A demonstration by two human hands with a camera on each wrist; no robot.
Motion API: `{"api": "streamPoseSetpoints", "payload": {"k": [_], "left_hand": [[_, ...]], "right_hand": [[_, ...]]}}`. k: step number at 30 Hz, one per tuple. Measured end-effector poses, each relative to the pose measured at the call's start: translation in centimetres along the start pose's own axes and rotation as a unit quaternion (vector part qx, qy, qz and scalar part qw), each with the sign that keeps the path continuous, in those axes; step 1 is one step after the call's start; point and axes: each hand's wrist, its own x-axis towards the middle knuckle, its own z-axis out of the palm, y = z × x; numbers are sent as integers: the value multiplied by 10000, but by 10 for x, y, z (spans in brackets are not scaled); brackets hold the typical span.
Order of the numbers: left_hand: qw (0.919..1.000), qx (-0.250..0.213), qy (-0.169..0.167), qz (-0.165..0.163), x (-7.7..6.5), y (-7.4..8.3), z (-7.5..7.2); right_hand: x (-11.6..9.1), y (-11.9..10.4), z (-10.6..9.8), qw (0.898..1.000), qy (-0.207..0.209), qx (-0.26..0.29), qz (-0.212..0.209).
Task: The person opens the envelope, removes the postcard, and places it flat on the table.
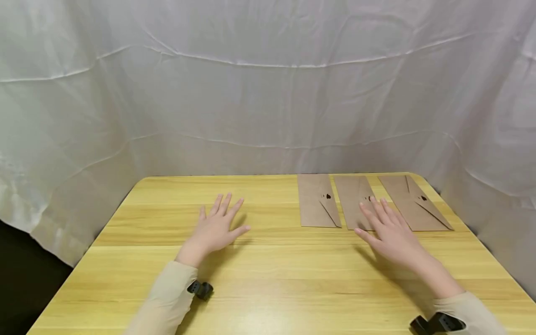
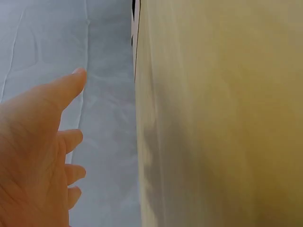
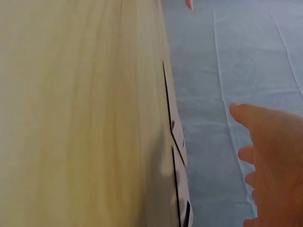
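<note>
Three brown paper envelopes lie in a row at the far right of the wooden table: a left envelope (image 1: 314, 204), a middle envelope (image 1: 349, 200) and a right envelope (image 1: 418, 216). Each shows a flap and a small dark mark. My right hand (image 1: 393, 237) is held above the table with its fingers spread, covering part of the middle envelope from the head view. Over the table's left half hovers my left hand (image 1: 213, 230), fingers apart and holding nothing. Both wrist views show the hands raised off the surface.
The wooden table (image 1: 268, 288) has rounded far corners. Behind it and along both sides hangs a pale curtain (image 1: 259, 102). Small black devices (image 1: 201, 289) are strapped to the wrists over light sleeves. A dark area (image 1: 25, 274) shows at the lower left.
</note>
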Motion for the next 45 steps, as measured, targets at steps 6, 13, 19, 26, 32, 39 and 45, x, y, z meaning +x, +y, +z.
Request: {"api": "streamPoseSetpoints", "payload": {"k": [6,13,19,26,32,39,45], "left_hand": [[9991,-86,-228,349,25,23,5],[9956,15,-550,764,47,55,18],[9888,178,-849,1215,57,84,29],[9767,175,-1447,1577,62,117,37],[9698,351,-1930,1450,61,133,37],[9676,364,-2185,1210,62,138,33],[9673,375,-2244,1122,58,131,31]], "right_hand": [[16,-4,7,9997,-227,-78,-77],[25,-20,17,9982,-422,-237,-352],[29,-32,24,9962,-687,-161,-513],[30,-38,23,9925,-1122,3,-477],[30,-39,21,9893,-1358,35,-536],[31,-37,21,9867,-1472,-90,-684],[34,-41,22,9842,-1559,-198,-819]]}}
